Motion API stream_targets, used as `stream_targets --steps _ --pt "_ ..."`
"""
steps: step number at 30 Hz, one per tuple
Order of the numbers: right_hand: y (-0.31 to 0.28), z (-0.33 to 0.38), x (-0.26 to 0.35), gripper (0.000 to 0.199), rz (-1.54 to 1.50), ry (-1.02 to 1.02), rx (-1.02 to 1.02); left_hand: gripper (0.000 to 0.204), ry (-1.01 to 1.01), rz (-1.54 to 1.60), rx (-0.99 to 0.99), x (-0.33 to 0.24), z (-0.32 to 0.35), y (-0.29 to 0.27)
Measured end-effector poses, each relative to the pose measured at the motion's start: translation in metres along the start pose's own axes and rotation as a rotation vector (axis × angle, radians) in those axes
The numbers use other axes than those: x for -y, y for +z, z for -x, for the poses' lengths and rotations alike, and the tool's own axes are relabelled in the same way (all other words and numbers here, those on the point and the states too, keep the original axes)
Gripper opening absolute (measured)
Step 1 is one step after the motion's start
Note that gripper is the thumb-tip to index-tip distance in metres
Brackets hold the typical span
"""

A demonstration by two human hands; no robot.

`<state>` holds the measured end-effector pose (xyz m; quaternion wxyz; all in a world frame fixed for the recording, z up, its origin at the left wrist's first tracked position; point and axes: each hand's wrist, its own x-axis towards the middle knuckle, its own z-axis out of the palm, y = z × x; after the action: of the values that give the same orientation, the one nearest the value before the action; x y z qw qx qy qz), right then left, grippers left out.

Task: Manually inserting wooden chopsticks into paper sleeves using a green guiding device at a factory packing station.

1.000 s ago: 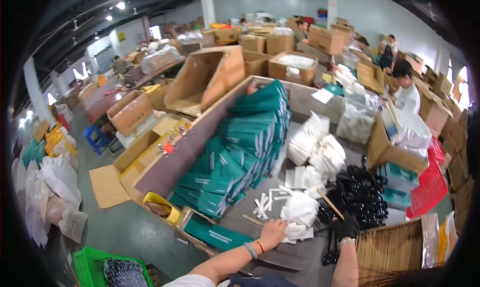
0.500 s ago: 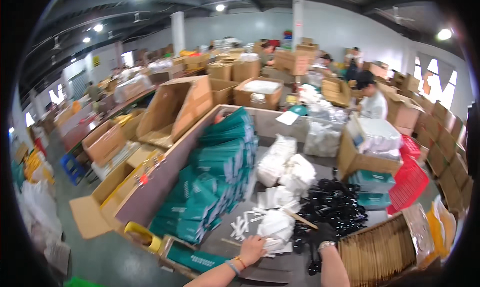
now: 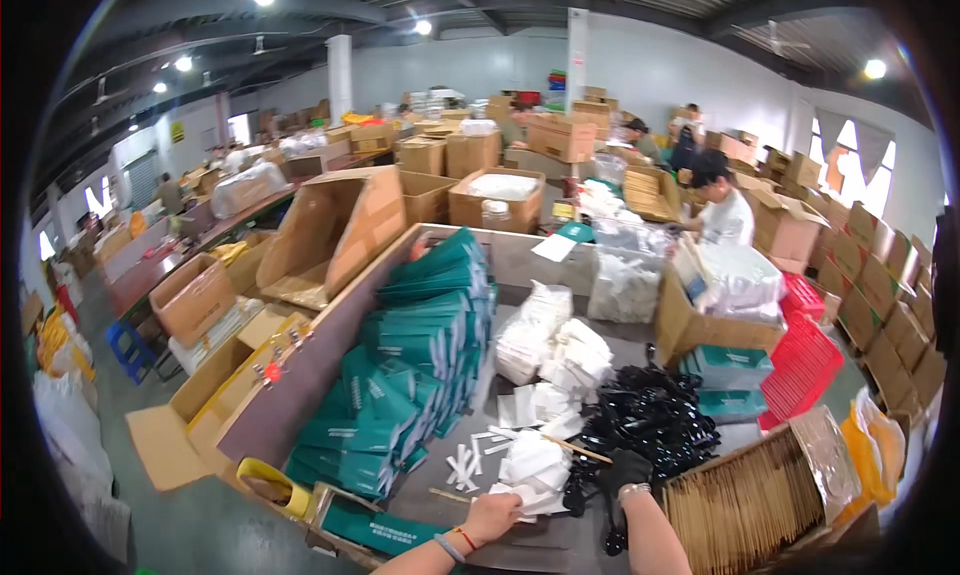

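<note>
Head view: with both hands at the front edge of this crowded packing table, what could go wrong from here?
1. The left hand is on the white packets, heaped loosely; pulling one may spill others.
2. The right hand, which looks gloved in black, reaches into the tangled black pile; several pieces might lift together.
3. The leaning stack of teal boxes beside the work could slide onto it.

- Left hand [image 3: 492, 516]: bare, entering at 6 o'clock; thin red cord and pale bangle-like band at the wrist.
- Right hand [image 3: 623, 470]: covered by a black glove; light band at the wrist, forearm unsleeved below it.
</note>
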<state>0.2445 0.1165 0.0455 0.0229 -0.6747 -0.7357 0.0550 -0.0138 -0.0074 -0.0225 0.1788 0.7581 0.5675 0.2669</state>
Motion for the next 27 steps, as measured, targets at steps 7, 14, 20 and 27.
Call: stream_targets --steps 7,14,20,27 --pt "0.000 0.013 -0.030 0.047 -0.066 -0.009 0.058 0.022 0.000 0.191 0.373 -0.025 0.049 -0.027" --pt "-0.007 0.029 -0.048 0.048 -0.003 -0.037 0.089 0.008 0.232 -0.047 -0.248 -0.031 0.082 -0.018" --pt "0.023 0.017 -0.072 0.050 0.037 -0.146 -0.060 0.010 0.253 -0.164 -0.180 -0.022 0.084 -0.019" --pt "0.020 0.029 -0.074 0.048 -0.124 -0.124 -0.143 0.009 0.213 -0.236 -0.077 -0.032 0.093 -0.024"
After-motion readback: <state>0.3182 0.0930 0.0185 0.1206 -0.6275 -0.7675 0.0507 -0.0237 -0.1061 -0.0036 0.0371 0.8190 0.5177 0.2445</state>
